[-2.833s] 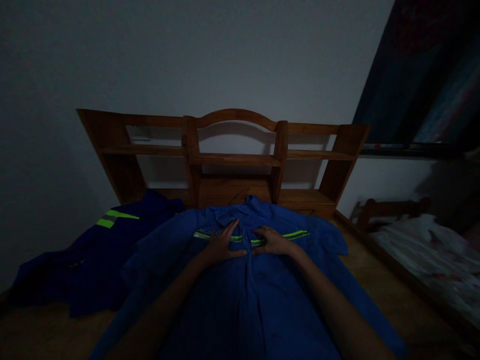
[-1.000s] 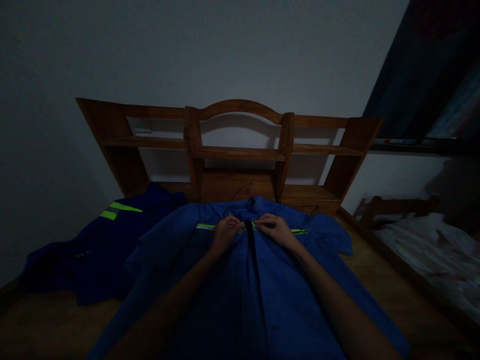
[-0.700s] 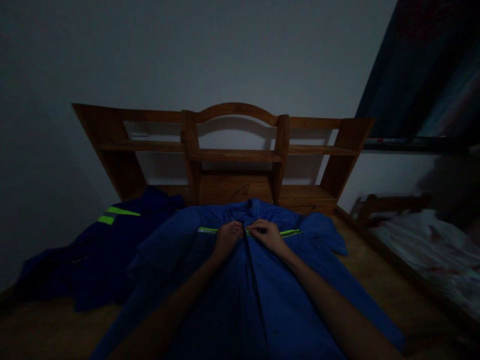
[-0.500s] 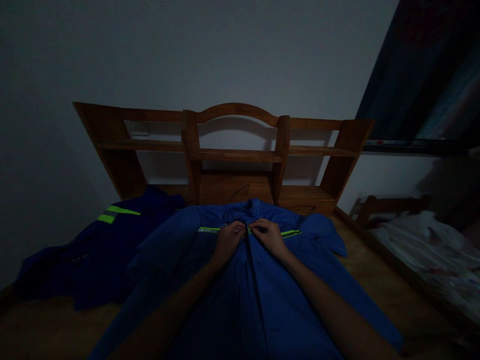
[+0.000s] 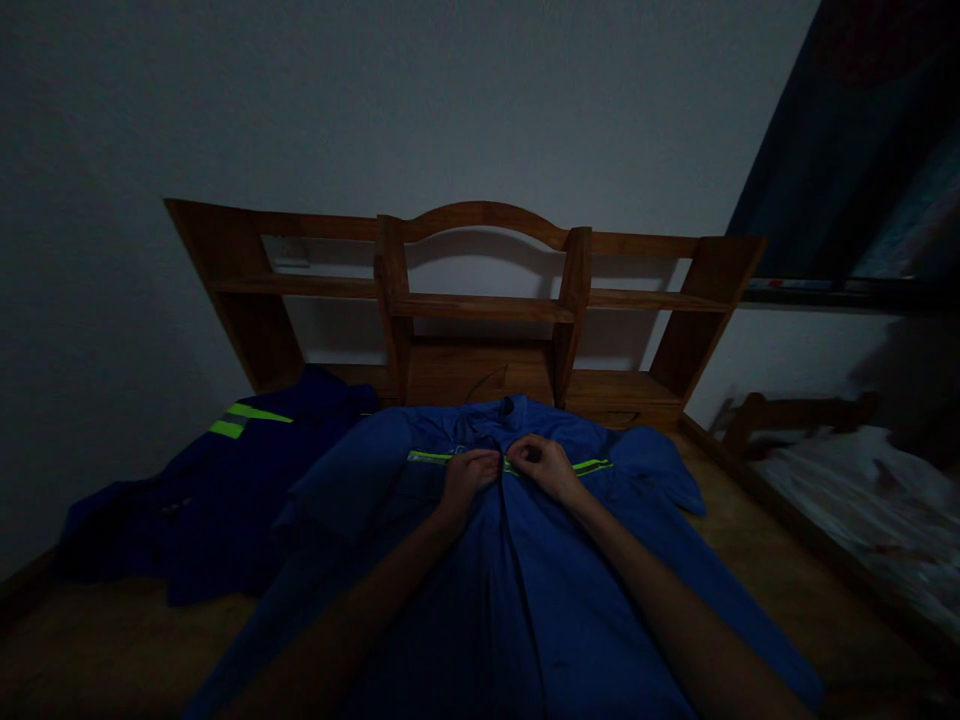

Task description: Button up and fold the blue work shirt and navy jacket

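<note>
A blue work jacket [image 5: 570,600] with a yellow-green reflective stripe across the chest lies spread out in front of me, collar away from me. At its front opening, on the chest stripe, my left hand [image 5: 470,482] pinches the left front edge. Just beside it my right hand [image 5: 544,465] has thumb and forefinger pressed together on the right front edge. The two hands are slightly apart, with the opening between them. Any button or fastener under the fingertips is too small and dark to make out.
A darker blue garment [image 5: 247,500] with reflective strips lies crumpled at the left on the wooden surface [image 5: 735,540]. Behind stands a wooden shelf headboard [image 5: 480,310] against the wall. White plastic sheeting [image 5: 862,490] lies at the right, below a dark curtain [image 5: 817,160].
My view has shifted slightly, moving everything a little to the right. My hands stay at the jacket's front opening, the left one's fingers now straighter and flatter.
</note>
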The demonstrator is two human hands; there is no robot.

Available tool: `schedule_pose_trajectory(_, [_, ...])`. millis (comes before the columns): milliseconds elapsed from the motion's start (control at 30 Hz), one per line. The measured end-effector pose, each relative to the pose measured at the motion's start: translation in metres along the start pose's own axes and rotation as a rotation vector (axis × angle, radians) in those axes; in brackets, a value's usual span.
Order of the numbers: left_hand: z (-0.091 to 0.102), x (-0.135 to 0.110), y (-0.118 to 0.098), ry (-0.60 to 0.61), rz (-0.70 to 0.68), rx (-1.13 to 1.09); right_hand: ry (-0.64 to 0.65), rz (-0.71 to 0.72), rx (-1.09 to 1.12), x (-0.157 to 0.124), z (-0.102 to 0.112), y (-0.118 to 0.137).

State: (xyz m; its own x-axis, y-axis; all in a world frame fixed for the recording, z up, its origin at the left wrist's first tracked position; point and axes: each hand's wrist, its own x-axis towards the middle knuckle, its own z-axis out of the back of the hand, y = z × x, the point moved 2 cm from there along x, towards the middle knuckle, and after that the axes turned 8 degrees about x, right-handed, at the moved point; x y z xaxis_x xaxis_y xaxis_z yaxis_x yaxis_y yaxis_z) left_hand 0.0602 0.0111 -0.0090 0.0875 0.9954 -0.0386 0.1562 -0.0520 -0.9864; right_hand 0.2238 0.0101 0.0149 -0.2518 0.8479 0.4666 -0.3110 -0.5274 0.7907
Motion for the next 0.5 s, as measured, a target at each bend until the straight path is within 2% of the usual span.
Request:
schedule_pose_trajectory(133, [-0.004,-0.005,-0.006,0.017,0.054,-0.017,0.042,0.013,-0.006,0.001,-0.001,-0.002])
schedule_pose_trajectory(333, [-0.002,0.0,0.001,-0.098,-0.002,0.113,0.069,0.044,-0.073,0.0,-0.007,-0.001])
schedule_pose_trajectory(500, [0.001,0.004,0.005,-0.122,-0.019,0.196,0.085,0.034,-0.099,-0.002,-0.009,0.0])
